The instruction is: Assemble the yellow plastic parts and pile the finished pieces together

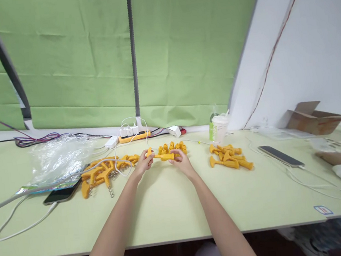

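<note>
Over the middle of the table, my left hand [145, 162] is closed on the T-shaped handle of a yellow corkscrew [158, 156]. My right hand [181, 162] grips the yellow sleeve [167, 157] at the other end, which is in line with the handle; how far the spiral sits inside it is hard to see. Just behind the hands stand several loose yellow sleeves [180, 146]. To the left lies a heap of yellow corkscrews [103, 174] with bare metal spirals. On the right, several yellow corkscrews [231, 158] with sleeves on them lie in a pile.
A clear plastic bag [60, 159] and a phone [64, 193] are at the left, with white cables across them. Behind are a power strip [134, 137] and a drink cup [220, 128]. Another phone [280, 155] and a cardboard box [314, 119] are at the right.
</note>
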Demonstrator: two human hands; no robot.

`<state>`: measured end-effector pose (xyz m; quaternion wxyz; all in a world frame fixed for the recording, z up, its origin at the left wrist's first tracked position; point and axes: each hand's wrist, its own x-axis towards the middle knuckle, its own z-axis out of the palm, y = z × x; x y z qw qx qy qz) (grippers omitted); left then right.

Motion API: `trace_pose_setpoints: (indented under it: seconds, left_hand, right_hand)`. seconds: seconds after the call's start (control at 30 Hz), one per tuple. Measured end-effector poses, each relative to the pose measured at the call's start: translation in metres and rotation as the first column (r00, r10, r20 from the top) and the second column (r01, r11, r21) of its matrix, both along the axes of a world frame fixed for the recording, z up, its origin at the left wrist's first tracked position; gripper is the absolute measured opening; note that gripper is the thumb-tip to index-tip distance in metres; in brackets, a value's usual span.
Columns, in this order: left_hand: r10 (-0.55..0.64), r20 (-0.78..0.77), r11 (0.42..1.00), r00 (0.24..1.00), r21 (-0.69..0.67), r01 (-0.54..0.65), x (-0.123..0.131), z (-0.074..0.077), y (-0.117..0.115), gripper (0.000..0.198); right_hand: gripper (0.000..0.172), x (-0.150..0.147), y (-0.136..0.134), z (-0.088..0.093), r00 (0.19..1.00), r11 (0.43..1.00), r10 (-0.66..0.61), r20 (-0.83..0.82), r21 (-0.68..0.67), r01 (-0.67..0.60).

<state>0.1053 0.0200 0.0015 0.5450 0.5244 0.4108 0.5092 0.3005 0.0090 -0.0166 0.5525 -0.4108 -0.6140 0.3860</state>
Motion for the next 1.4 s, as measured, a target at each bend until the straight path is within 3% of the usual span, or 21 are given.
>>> trace_pose_setpoints:
  seconds: [0.2,0.37,0.53,0.67,0.93,1.13,1.3,1.4]
  left_hand:
    - [-0.008,0.077,0.999,0.997,0.045,0.004,-0.001,0.0,-0.001,0.041]
    - [-0.006,0.114,0.998,0.993,0.065,-0.002,0.0,0.0,-0.001,0.041]
    - [-0.01,0.099,0.999,0.995,0.035,0.006,0.002,0.002,-0.002,0.046]
    - [-0.016,0.08,0.998,0.997,0.054,0.011,0.002,0.003,-0.005,0.049]
    - [0.077,-0.088,0.987,0.993,0.145,-0.064,0.003,-0.005,0.002,0.049]
    - [0.102,-0.158,0.988,0.982,0.131,-0.081,0.004,-0.004,0.0,0.045]
    - [0.28,-0.308,0.93,0.909,0.322,-0.178,0.004,-0.003,-0.001,0.041]
    - [0.31,-0.35,0.915,0.884,0.362,-0.178,0.004,-0.003,-0.004,0.041]
  right_hand:
    - [0.044,-0.003,-0.002,-0.001,0.999,1.0,-0.022,0.045,0.009,0.022]
    - [0.045,-0.007,-0.004,0.005,0.996,0.991,-0.082,0.046,0.108,0.077]
    - [0.028,-0.007,-0.003,0.006,0.986,0.989,-0.081,0.145,0.137,0.061]
    - [0.026,-0.006,-0.002,0.004,0.984,0.993,-0.076,0.16,0.105,0.059]
    - [0.026,-0.006,-0.004,0.006,0.979,0.991,-0.095,0.181,0.107,0.076]
    - [0.025,-0.007,-0.006,0.007,0.976,0.991,-0.101,0.195,0.104,0.082]
    - [0.023,-0.008,-0.008,0.009,0.972,0.984,-0.11,0.209,0.16,0.077]
    - [0.022,-0.009,-0.01,0.01,0.967,0.979,-0.129,0.218,0.183,0.09]
